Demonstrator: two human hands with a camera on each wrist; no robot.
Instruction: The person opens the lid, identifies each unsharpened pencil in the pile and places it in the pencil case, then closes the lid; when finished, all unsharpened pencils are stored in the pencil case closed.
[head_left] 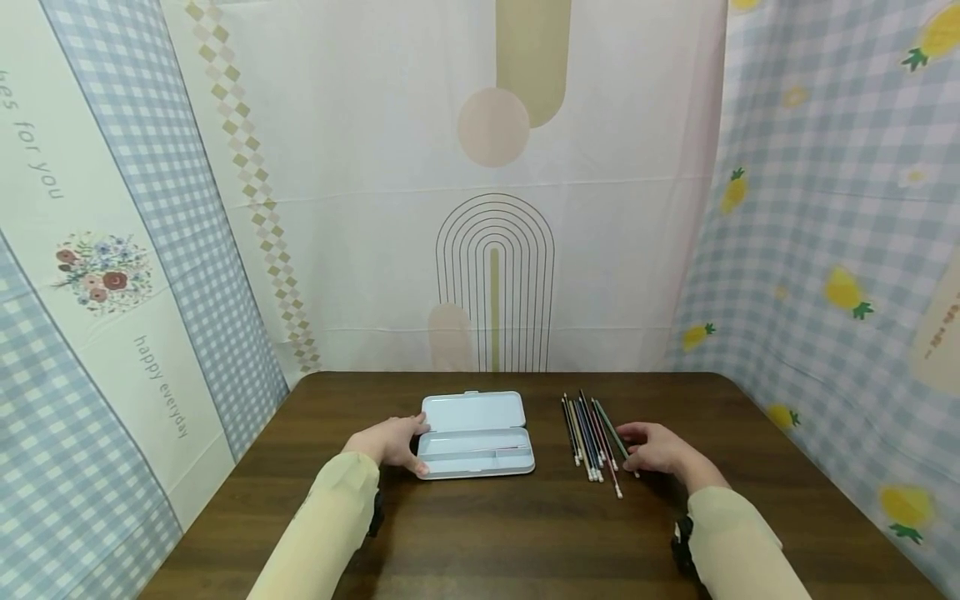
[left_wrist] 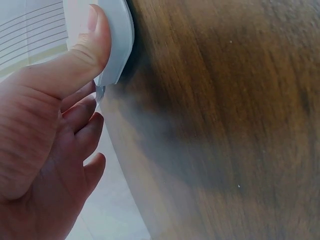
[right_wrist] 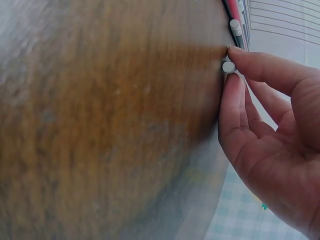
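A pale blue-white pencil case (head_left: 472,400) lies opened flat on the table, its lid toward the back. My left hand (head_left: 392,442) grips its left end, the thumb (left_wrist: 95,40) on the near corner and the fingers farther back. Inside the lower tray lies one thin, pencil-like stick (head_left: 495,450). To the right, a loose bundle of pencils (head_left: 588,433) with white ends points away from me. At its right edge my right hand (head_left: 660,450) pinches a green pencil (head_left: 611,429). The right wrist view shows its white end (right_wrist: 228,67) between thumb and fingers.
Dark brown wood table (head_left: 480,542) spreads under everything, its far edge meeting a patterned cloth backdrop (head_left: 360,250). Checked cloth (head_left: 810,250) with pineapples hangs at the right, and another printed cloth (head_left: 97,208) at the left. One pink pencil (head_left: 615,483) sticks out nearer than the others.
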